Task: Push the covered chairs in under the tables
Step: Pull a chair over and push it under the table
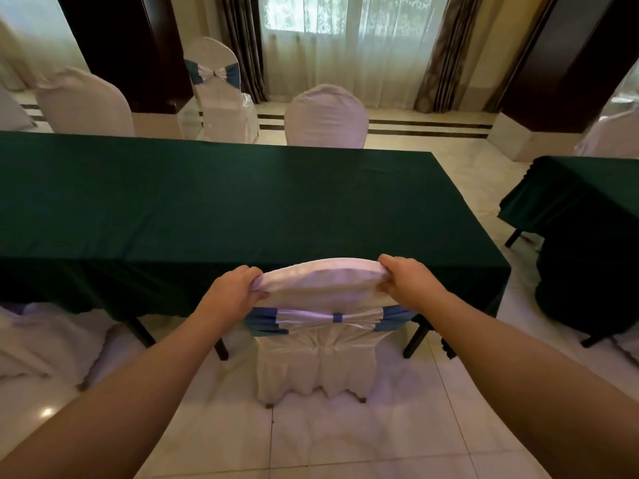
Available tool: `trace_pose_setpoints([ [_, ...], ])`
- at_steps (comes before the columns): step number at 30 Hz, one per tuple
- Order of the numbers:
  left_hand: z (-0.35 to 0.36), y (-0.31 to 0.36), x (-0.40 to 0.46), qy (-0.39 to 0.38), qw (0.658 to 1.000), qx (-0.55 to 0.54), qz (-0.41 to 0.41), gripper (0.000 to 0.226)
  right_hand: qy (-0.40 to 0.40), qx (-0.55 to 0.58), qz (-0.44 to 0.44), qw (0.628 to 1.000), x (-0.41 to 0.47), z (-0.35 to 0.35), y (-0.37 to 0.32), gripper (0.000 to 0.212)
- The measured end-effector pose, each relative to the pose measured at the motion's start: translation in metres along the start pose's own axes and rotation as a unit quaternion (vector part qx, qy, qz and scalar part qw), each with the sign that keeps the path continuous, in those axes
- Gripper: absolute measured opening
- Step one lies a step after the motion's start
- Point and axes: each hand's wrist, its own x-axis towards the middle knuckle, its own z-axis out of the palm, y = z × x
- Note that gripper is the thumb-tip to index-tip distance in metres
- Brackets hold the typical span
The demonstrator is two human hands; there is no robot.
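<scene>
covered chair (pixel 320 344), lower centre, is faced toward the green table (pixel 207 202); its top corners are gripped by left hand (pixel 230 292) and right hand (pixel 409 283), seat probably under.

Two bare forearms are showing, entering from the bottom corners of the view. No sleeve is covering either one as far back as the frame edge. The left grip (pixel 232 292) and the right grip (pixel 409 283) are both bare: no glove, ring, watch or band is showing on the wrists or on the visible fingers. The arms are looking smooth and unmarked, broad near the camera and narrowing toward the wrists.
</scene>
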Motion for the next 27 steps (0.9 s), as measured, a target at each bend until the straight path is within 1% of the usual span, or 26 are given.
trace_pose_setpoints([
  [4,-0.01,-0.019,0.009,-0.008,1.0,0.005,-0.019,0.022,0.003,0.011,-0.005,1.0,0.008,0.004,-0.016,0.022],
  [7,-0.017,-0.03,0.01,-0.024,0.999,0.001,-0.039,0.028,0.0,0.016,-0.01,1.0,0.011,0.008,-0.022,0.026],
  [10,-0.018,-0.033,0.007,-0.044,0.997,-0.03,-0.049,0.033,-0.004,0.027,-0.003,1.0,0.009,0.009,-0.019,0.036],
  [12,-0.017,-0.032,0.007,-0.044,0.996,-0.05,-0.062,0.035,0.006,0.023,-0.001,1.0,0.006,0.009,-0.015,0.043],
  [16,-0.013,-0.027,0.006,-0.025,0.995,-0.058,-0.074,0.035,0.002,0.009,0.002,1.0,0.004,0.006,-0.012,0.032],
  [19,-0.012,-0.025,0.003,-0.015,0.996,-0.059,-0.065,0.036,-0.007,0.013,-0.007,1.0,0.001,0.001,-0.015,0.026],
  [24,-0.012,-0.027,0.003,-0.021,0.995,-0.072,-0.068,0.036,-0.003,0.013,-0.03,0.999,-0.012,0.0,-0.018,0.02],
  [27,-0.01,-0.021,0.008,-0.023,0.995,-0.073,-0.065,0.035,0.006,0.009,-0.029,1.0,-0.02,0.0,-0.015,0.02],
])
